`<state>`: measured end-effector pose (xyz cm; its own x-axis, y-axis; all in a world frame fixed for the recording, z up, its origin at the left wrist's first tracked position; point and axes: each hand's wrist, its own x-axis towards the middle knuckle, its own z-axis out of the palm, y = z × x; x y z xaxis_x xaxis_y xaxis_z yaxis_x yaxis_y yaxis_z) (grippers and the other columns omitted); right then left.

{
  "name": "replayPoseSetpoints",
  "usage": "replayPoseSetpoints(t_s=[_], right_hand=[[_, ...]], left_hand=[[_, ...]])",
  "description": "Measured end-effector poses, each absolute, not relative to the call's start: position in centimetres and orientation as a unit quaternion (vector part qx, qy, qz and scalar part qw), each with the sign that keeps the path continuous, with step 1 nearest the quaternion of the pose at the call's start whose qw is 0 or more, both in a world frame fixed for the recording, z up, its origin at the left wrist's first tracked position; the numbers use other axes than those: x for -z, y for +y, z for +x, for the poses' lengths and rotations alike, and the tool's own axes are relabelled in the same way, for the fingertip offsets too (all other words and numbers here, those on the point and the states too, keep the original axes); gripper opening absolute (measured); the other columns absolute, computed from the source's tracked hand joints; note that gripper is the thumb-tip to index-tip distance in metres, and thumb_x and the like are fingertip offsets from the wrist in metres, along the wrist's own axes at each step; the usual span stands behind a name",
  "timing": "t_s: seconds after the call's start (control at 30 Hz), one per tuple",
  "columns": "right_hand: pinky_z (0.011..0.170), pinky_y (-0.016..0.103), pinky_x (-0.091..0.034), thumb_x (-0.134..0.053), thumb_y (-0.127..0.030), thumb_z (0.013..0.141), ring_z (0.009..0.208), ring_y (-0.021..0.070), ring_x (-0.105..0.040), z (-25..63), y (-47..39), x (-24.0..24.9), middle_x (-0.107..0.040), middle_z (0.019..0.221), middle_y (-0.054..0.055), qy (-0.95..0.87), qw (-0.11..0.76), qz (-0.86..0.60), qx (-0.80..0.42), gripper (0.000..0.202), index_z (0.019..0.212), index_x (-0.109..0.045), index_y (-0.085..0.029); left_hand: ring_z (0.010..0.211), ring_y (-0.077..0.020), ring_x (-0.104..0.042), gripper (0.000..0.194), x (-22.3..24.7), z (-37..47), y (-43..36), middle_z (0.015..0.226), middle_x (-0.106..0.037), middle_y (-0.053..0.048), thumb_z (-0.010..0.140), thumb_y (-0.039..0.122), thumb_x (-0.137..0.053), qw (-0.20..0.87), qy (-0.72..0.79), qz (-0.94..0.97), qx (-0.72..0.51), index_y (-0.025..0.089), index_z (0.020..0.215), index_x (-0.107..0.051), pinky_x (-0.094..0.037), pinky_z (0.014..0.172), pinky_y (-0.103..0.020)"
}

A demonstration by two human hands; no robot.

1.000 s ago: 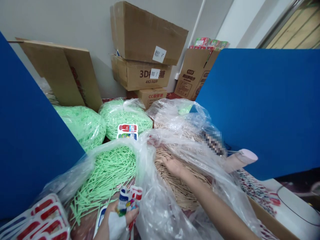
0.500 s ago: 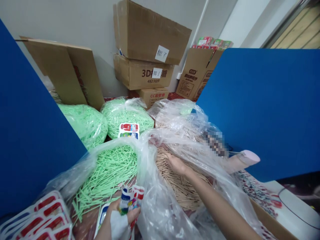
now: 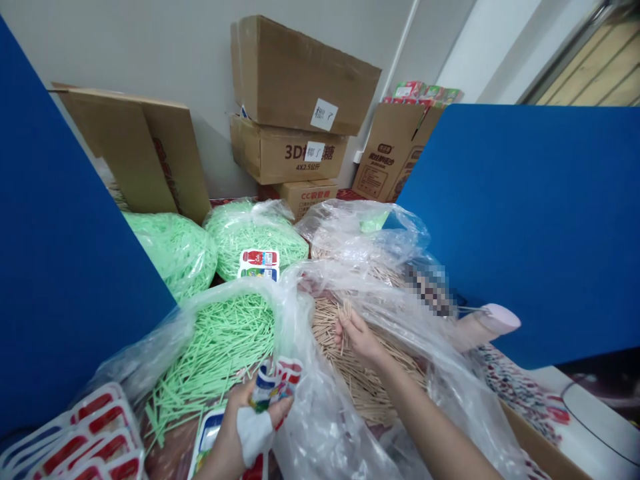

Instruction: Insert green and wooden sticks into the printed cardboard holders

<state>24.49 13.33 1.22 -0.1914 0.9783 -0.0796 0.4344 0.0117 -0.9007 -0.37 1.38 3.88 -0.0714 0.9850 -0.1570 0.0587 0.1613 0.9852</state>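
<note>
My left hand (image 3: pixel 255 420), with a white wrap around its palm, is closed on small printed packets (image 3: pixel 276 385) in blue, white and red. It hovers at the near edge of a heap of thin green sticks (image 3: pixel 225 340) in an open clear plastic bag. My right hand (image 3: pixel 359 337) pinches a few tan sticks (image 3: pixel 345 312) between its fingers, just over a pile of the same tan sticks (image 3: pixel 370 387) in another open clear bag (image 3: pixel 315 413). A blue-edged printed card (image 3: pixel 209 430) lies partly hidden behind my left forearm.
Stacked printed cards (image 3: pixel 95 433) lie at the near left. Full bags of green sticks (image 3: pixel 173 250) stand behind, with a bottle-printed card (image 3: pixel 259 263) on one. Cardboard boxes (image 3: pixel 305 80) are piled against the wall. Blue panels (image 3: pixel 520 227) flank both sides. A pinkish cylinder (image 3: pixel 487 327) sits at right.
My right hand has lifted slightly out of the tan pile, and sticks now show in its fingers. My left hand has shifted a little up and to the right with the packets.
</note>
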Motion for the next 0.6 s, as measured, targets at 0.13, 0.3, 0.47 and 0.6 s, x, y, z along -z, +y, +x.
replayPoseSetpoints(t_s=[0.13, 0.3, 0.47, 0.6], right_hand=[[0.051, 0.026, -0.044, -0.042, -0.059, 0.089, 0.056, 0.0132, -0.049, 22.6, 11.2, -4.7, -0.043, 0.071, -0.003, -0.485, 0.491, -0.466, -0.553, 0.038, 0.109, -0.044, -0.027], [0.054, 0.026, -0.046, -0.059, -0.050, 0.085, 0.061, 0.0123, -0.050, 20.2, 8.6, -9.8, -0.046, 0.075, -0.002, -0.389, 0.630, -0.368, -0.563, 0.028, 0.097, -0.048, -0.027], [0.067, 0.030, -0.049, -0.047, -0.043, 0.095, 0.067, 0.0124, -0.054, 18.6, 6.7, -10.7, -0.050, 0.077, -0.003, -0.470, 0.640, -0.342, -0.503, 0.018, 0.100, -0.047, -0.026], [0.084, 0.035, -0.047, -0.039, -0.037, 0.099, 0.084, 0.0152, -0.057, 17.8, 5.9, -9.2, -0.054, 0.083, -0.001, -0.569, 0.592, -0.395, -0.413, 0.015, 0.104, -0.046, -0.025]], left_hand=[[0.066, -0.0225, -0.066, 0.024, -4.5, 1.4, 2.7, 0.074, -0.073, -0.008, 0.071, 0.032, -0.071, 0.507, 0.524, 0.526, -0.437, 0.011, 0.082, -0.072, -0.052, 0.063, -0.029], [0.066, -0.0200, -0.060, 0.023, -4.2, 2.4, 3.5, 0.068, -0.064, -0.003, 0.080, 0.035, -0.066, 0.337, 0.542, 0.664, -0.391, 0.015, 0.069, -0.066, -0.046, 0.063, -0.028], [0.062, -0.0173, -0.056, 0.027, -2.8, 2.9, 3.5, 0.065, -0.057, 0.000, 0.084, 0.037, -0.063, 0.240, 0.547, 0.711, -0.371, 0.017, 0.066, -0.058, -0.040, 0.058, -0.026], [0.062, -0.0171, -0.057, 0.023, -2.5, 3.2, 3.6, 0.066, -0.058, 0.000, 0.084, 0.033, -0.063, 0.222, 0.535, 0.716, -0.389, 0.017, 0.068, -0.059, -0.040, 0.059, -0.025]])
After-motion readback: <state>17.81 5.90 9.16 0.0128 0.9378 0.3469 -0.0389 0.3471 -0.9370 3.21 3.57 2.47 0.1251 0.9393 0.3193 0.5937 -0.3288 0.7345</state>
